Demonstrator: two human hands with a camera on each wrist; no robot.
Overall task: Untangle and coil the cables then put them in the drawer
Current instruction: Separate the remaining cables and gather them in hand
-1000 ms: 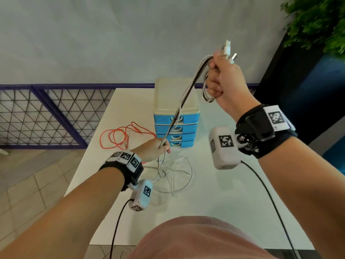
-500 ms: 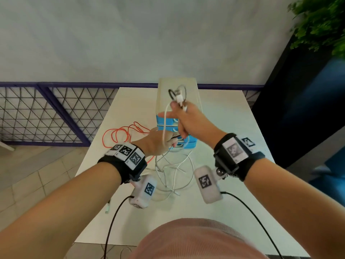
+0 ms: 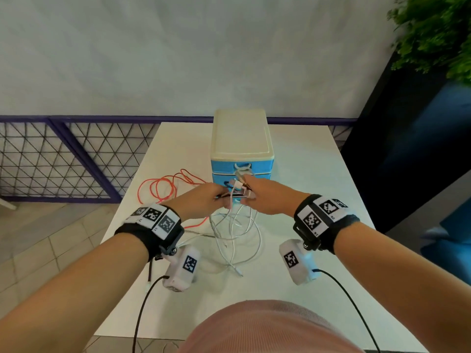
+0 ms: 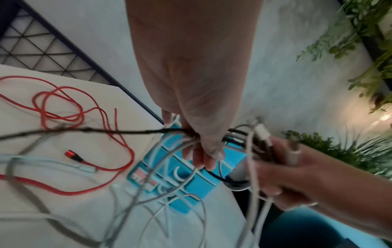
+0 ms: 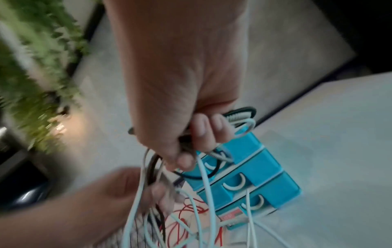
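Both hands meet just in front of the blue drawer unit (image 3: 242, 171) on the white table (image 3: 305, 179). My right hand (image 3: 257, 197) grips a bunch of cable loops and plugs (image 4: 263, 135), black, white and braided. My left hand (image 3: 204, 200) pinches the black cable (image 4: 118, 132) and white strands right beside it. White cables (image 3: 237, 240) hang from both hands in loose loops onto the table. A red cable (image 3: 163, 184) lies tangled on the table to the left, its red plug (image 4: 72, 155) free. All the drawers look closed.
The cream top of the drawer unit (image 3: 240, 133) stands at the table's far middle. A purple mesh fence (image 3: 63, 159) runs behind and left of the table. Green plants (image 3: 438, 34) and a dark blue panel (image 3: 407, 138) stand to the right.
My right hand has come down from high above the drawer unit to meet my left hand in front of it, bringing the cable bunch along. The left hand stayed about where it was.
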